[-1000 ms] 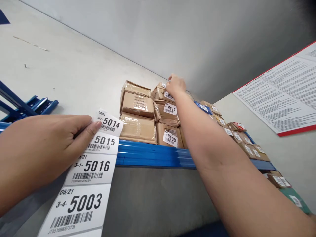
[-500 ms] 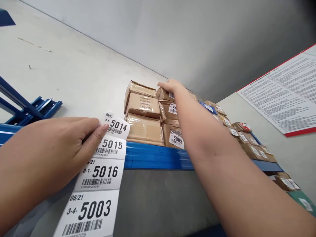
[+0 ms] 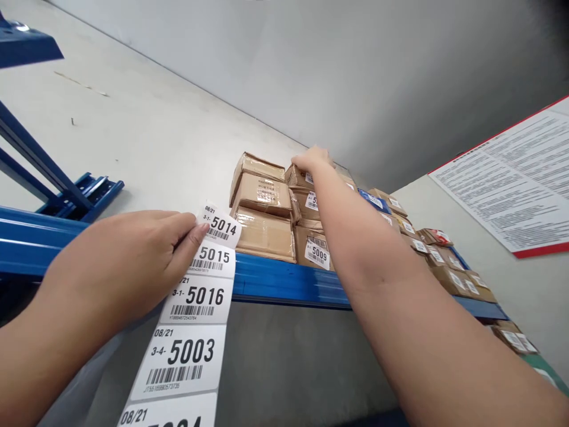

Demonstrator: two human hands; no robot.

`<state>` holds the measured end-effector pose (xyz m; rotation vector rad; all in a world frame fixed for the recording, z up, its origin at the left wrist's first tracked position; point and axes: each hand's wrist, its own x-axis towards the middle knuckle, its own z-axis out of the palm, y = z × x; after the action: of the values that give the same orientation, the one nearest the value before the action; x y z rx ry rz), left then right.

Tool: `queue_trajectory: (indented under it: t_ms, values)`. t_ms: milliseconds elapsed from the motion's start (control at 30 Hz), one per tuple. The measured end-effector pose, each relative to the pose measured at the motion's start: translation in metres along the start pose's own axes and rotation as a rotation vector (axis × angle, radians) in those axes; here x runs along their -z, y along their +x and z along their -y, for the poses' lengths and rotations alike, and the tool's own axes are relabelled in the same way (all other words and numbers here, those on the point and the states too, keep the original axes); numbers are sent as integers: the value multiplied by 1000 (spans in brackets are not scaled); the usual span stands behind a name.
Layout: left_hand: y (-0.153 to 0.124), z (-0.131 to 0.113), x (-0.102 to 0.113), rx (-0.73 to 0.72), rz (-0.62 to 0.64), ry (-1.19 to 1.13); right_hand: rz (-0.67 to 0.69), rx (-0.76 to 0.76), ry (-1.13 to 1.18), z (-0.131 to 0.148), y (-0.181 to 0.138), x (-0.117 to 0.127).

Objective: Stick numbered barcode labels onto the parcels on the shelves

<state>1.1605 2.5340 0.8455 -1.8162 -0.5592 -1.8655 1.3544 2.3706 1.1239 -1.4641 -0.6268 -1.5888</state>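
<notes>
My left hand (image 3: pixel 120 267) pinches a hanging strip of white barcode labels (image 3: pixel 191 320) near its top; the labels read 5014, 5015, 5016 and 5003. My right hand (image 3: pixel 311 159) reaches up to the high blue shelf (image 3: pixel 284 281) and rests on the top brown taped parcel (image 3: pixel 299 177) of a stack. Its fingers curl over that parcel's upper edge. Below it sit a parcel partly hidden by my arm and one labelled 5009 (image 3: pixel 313 249). A second stack of unlabelled brown parcels (image 3: pixel 262 213) stands just to the left.
More labelled parcels (image 3: pixel 444 267) run along the shelf to the right. A red-edged printed notice (image 3: pixel 511 184) hangs on the right wall. Blue rack beams (image 3: pixel 48 184) cross at the left. White wall and ceiling fill the view above.
The view has shifted so the shelf and label strip sit further right. My right hand slid left across the top parcel's label to its upper left edge. The left hand keeps the strip.
</notes>
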Motion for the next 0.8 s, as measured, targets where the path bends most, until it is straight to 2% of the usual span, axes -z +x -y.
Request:
queue_trajectory:
  t_ms: [67, 133, 200, 267, 300, 333, 367, 433, 500, 533, 600, 700, 800]
  values:
    - [0, 0, 0, -4, 19, -3, 30, -81, 44, 3, -10, 6]
    - [0, 1, 0, -2, 31, -11, -29, -111, 114, 7, -24, 12]
    - [0, 2, 3, -17, 20, -40, -206, -29, 246, 12, -50, 22]
    - [-1, 3, 8, -27, 34, -147, -345, 166, 484, 15, -92, 37]
    - [-3, 2, 11, -28, 51, -249, -306, 288, 635, 15, -119, 46]
    - [-6, 0, 16, -23, 71, -373, -181, 410, 780, 14, -148, 54]
    - [-10, -3, 20, -9, 92, -505, 27, 513, 894, 12, -178, 63]
    - [-21, -13, 28, 23, 127, -731, 449, 608, 1035, 8, -234, 76]
    - [-35, -25, 35, 85, 179, -860, 638, 546, 1208, 4, -276, 80]
    - [-42, -32, 37, 130, 222, -923, 664, 469, 1294, 4, -291, 80]
    - [-55, -42, 38, 257, 301, -1083, 656, 275, 1436, 5, -309, 75]
    - [-68, -47, 36, 453, 288, -1260, 644, 27, 1550, 8, -320, 67]
    - [-75, -44, 31, 533, 227, -1161, 645, -146, 1629, 13, -329, 61]
